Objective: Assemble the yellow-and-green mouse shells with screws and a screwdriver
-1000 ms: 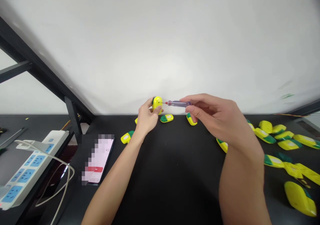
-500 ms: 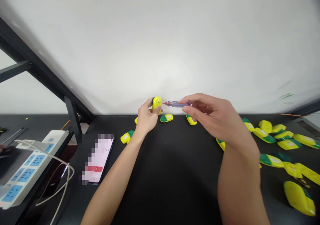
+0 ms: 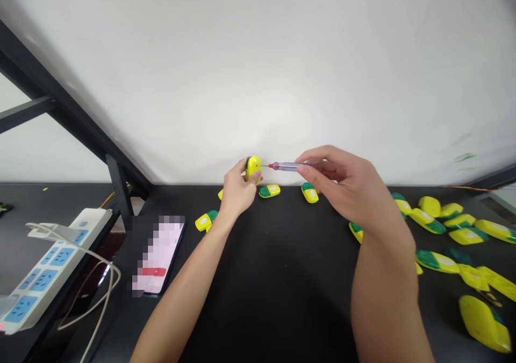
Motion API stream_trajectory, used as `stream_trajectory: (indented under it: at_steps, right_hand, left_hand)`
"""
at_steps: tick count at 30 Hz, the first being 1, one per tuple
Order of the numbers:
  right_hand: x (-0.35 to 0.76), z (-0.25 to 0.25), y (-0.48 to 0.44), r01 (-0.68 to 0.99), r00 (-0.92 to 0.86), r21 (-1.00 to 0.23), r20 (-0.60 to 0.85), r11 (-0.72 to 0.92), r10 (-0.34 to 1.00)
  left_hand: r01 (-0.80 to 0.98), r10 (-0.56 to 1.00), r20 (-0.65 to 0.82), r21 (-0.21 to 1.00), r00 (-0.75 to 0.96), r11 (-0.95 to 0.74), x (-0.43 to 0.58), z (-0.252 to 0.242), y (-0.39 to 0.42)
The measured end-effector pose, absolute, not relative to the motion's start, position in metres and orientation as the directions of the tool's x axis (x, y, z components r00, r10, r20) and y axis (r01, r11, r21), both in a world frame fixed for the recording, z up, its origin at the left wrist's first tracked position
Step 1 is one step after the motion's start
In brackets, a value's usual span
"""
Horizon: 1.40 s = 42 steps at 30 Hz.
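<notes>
Yellow-and-green plastic shell [image 3: 253, 169] clasped in left hand's grip [image 3: 238, 190]; right hand's grip [image 3: 346, 186] pinches a slim translucent screwdriver [image 3: 286, 166], tip barely shifted against it.

And here's a big white wall [image 3: 258, 56] filling everything from nine round to three, soft even light pooling brightest at twelve, a diagonal black metal frame [image 3: 52, 83] slicing in at ten, a pale bright gap [image 3: 40, 150] showing behind it at nine, and a black tabletop [image 3: 274, 293] stretching across at six
</notes>
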State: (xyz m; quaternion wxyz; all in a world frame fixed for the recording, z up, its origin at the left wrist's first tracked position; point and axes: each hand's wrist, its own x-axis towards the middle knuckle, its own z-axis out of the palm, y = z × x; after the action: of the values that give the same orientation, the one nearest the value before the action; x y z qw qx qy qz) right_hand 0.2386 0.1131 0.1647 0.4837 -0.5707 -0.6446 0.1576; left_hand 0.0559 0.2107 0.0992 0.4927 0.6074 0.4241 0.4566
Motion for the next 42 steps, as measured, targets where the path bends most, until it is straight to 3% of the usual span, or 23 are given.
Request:
stream_trajectory:
  at_steps: [13,18,25,37,42]
  right_hand:
    - [0.235,0.165,0.115,0.620,0.194,-0.766,0.362,0.172,0.912]
    - [0.234,0.170,0.116,0.576,0.117,-0.785,0.356,0.229,0.927]
    - [0.235,0.170,0.112,0.598,0.109,-0.782,0.297,0.176,0.949]
    - [0.235,0.161,0.115,0.603,0.155,-0.765,0.388,0.224,0.909]
    - [0.234,0.165,0.111,0.599,0.239,-0.790,0.333,0.131,0.912]
  left_hand:
    - [0.182,0.968,0.184,0.960,0.168,-0.214,0.053,0.092,0.217]
    - [0.186,0.960,0.239,0.946,0.148,-0.265,0.052,0.085,0.220]
    - [0.187,0.961,0.237,0.947,0.141,-0.261,0.052,0.082,0.221]
    - [0.182,0.955,0.253,0.943,0.152,-0.279,0.052,0.083,0.219]
    - [0.183,0.955,0.260,0.941,0.143,-0.284,0.052,0.083,0.220]
